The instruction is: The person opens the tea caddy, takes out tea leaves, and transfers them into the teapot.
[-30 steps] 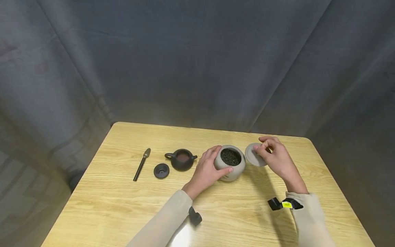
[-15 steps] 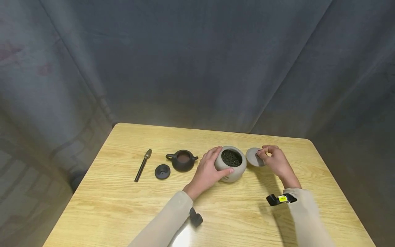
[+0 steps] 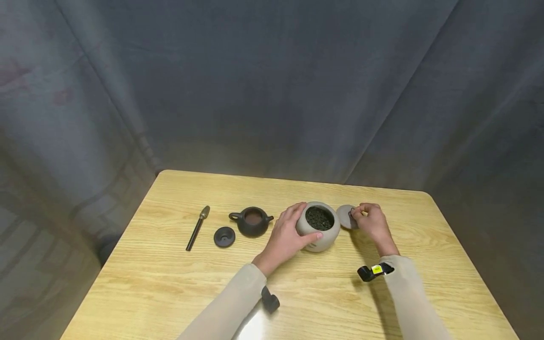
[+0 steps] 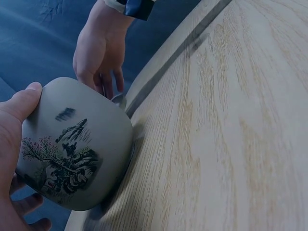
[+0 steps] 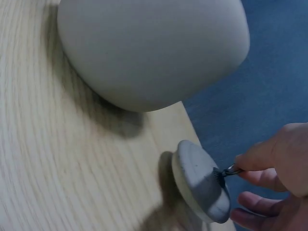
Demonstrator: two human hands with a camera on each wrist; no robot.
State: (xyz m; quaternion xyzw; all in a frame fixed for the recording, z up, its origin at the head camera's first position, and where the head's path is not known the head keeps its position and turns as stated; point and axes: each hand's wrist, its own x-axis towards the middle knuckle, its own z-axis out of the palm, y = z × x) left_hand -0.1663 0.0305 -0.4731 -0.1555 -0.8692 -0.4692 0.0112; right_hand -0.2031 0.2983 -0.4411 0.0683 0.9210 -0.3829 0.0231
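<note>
A grey round tea jar point(image 3: 326, 240) stands on the table, its mouth uncovered and dark tea leaves point(image 3: 318, 218) inside. My left hand point(image 3: 285, 236) grips the jar's left side, thumb at the front. The left wrist view shows a painted landscape on the jar wall point(image 4: 72, 149). Just right of the jar, my right hand point(image 3: 373, 225) pinches the small ring handle on the grey lid point(image 3: 344, 218). In the right wrist view the lid point(image 5: 198, 180) is tilted, low over the table near its shadow; I cannot tell whether its edge touches the wood.
Left of the jar stands a dark teapot point(image 3: 252, 228) with its top uncovered. Its small dark lid point(image 3: 224, 237) lies beside it. Farther left lies a scoop point(image 3: 197, 228) with a dark handle. A grey curtain point(image 3: 263, 94) hangs behind the table point(image 3: 178, 293).
My right hand has lowered the jar lid toward the table beside the jar and shifted slightly left. The left hand has kept its hold on the jar.
</note>
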